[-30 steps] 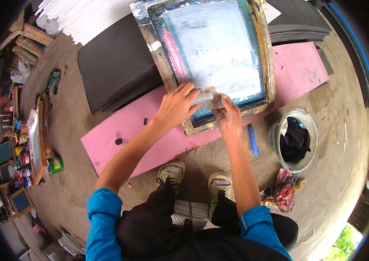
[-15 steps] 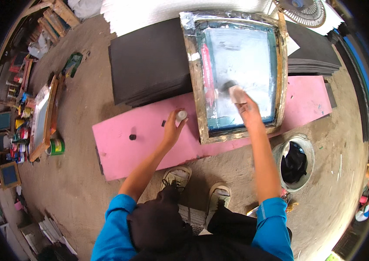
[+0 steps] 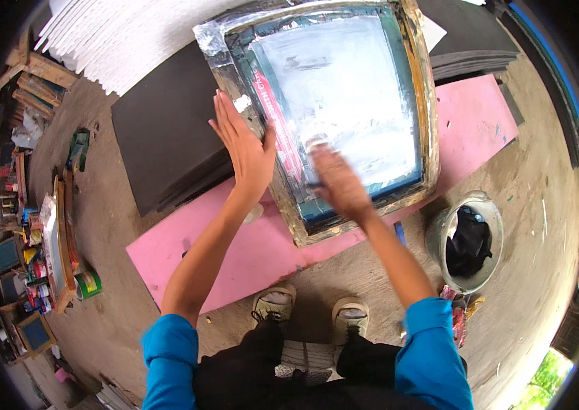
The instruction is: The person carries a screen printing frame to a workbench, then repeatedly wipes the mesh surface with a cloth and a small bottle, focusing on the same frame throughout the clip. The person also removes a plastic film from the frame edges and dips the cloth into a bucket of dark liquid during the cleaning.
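A wooden-framed printing screen [image 3: 351, 89] lies tilted on the dark stacked sheets and the pink board. Its mesh has a whitish smeared area and a pink printed strip along the left. My left hand [image 3: 247, 150] rests on the frame's left bar, fingers stretched out, holding nothing. Blurred by motion, my right hand [image 3: 342, 181] is pressed on the lower left of the mesh with a pale wad [image 3: 316, 145] under its fingertips. Beside my left wrist, a small white round container [image 3: 254, 213] sits on the pink board, partly hidden.
The pink board [image 3: 235, 273] extends to both sides beneath the screen. Dark stacked sheets [image 3: 166, 130] lie left, with white sheets [image 3: 118, 41] behind. A bucket with black cloth [image 3: 468, 242] stands right. Another framed screen [image 3: 60, 246] and a green can [image 3: 88, 283] are left.
My left hand let go of the small white container and moved up onto the frame's left bar. My right hand shifted across the mesh toward its lower left. The view has turned and come closer.
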Demonstrator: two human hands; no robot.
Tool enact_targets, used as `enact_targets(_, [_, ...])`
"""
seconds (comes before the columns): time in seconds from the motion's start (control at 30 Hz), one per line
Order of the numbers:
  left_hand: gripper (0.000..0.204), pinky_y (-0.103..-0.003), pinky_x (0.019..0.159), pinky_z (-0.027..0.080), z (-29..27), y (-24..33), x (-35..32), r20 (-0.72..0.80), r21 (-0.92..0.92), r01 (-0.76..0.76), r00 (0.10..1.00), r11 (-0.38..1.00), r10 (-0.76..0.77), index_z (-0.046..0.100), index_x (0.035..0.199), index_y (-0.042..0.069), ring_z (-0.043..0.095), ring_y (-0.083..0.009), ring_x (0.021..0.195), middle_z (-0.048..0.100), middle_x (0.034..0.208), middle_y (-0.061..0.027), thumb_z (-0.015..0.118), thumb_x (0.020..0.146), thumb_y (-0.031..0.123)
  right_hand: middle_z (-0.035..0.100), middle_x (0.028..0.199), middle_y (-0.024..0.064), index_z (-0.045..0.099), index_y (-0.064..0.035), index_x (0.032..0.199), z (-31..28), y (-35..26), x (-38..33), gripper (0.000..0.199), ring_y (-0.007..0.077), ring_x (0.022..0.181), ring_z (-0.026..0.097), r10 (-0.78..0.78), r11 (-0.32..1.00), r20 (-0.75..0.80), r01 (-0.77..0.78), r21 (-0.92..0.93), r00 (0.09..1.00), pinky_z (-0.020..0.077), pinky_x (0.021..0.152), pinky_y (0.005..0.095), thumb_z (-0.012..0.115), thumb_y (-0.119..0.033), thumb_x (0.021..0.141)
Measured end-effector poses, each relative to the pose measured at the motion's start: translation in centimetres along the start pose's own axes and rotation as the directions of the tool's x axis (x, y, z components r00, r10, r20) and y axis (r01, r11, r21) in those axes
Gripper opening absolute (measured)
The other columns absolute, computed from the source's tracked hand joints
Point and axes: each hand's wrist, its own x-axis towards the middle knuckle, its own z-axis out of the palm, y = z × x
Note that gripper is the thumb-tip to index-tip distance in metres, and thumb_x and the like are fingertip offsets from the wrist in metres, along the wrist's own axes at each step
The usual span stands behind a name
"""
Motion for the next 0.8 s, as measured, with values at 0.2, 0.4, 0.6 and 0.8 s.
enact_targets(0.2, [0.084, -0.050, 0.111, 0.005, 1.2, -0.8, -0.1, -0.023, -0.218, 0.024, 0.999, 0.976, -0.029, 0.003, 0.143, -0.002, 0.013, -0.0391, 0.137, 0.006, 0.149, -0.0226, 0.055, 0.077, -0.001, 0.011, 0.147, 0.0278, 0.011, 0.0119, 0.139, -3.1, 2.1, 3.4, 0.080, 0.0371, 0.138, 0.009, 0.357, 0.924, -0.607, -0.365, 0.116, 0.710, 0.0086, 0.113, 0.0440, 0.048, -0.039, 0.089])
enact_targets(0.4, [0.086, -0.047, 0.111, 0.006, 1.1, -0.7, -0.1, -0.005, -0.222, 0.034, 0.999, 0.974, -0.036, 0.004, 0.144, -0.001, 0.012, -0.0384, 0.137, 0.006, 0.150, -0.0207, 0.057, 0.076, 0.000, 0.020, 0.147, 0.0227, 0.016, 0.0086, 0.140, -1.6, 1.2, 0.8, 0.073, 0.0304, 0.138, 0.018, 0.254, 0.960, -0.160, -0.269, -0.081, 0.954, 0.0132, 0.114, 0.0380, 0.052, -0.027, 0.087])
enact_targets(0.6, [0.087, -0.046, 0.112, 0.008, 1.2, -0.8, -0.2, -0.007, -0.199, 0.050, 0.999, 0.979, -0.053, 0.004, 0.144, -0.001, 0.013, -0.0389, 0.137, 0.007, 0.150, -0.0205, 0.058, 0.075, 0.000, 0.029, 0.143, 0.0228, 0.023, 0.0093, 0.137, -1.7, -1.3, 2.9, 0.068, 0.0332, 0.134, 0.027, 0.024, 0.992, -0.319, 0.017, 0.127, 0.947, 0.0190, 0.113, 0.0378, 0.057, -0.018, 0.084])
enact_targets(0.8, [0.086, -0.044, 0.111, 0.012, 1.0, -0.4, -0.3, 0.004, -0.200, 0.067, 0.998, 0.978, -0.067, 0.005, 0.144, -0.001, 0.014, -0.0405, 0.136, 0.007, 0.150, -0.0210, 0.056, 0.075, -0.002, 0.026, 0.145, 0.0209, 0.024, 0.0060, 0.139, -0.8, 1.2, 2.5, 0.059, 0.0311, 0.135, 0.026, 0.132, 0.984, -0.620, -0.179, -0.015, 0.773, 0.0178, 0.112, 0.0388, 0.048, -0.017, 0.090])
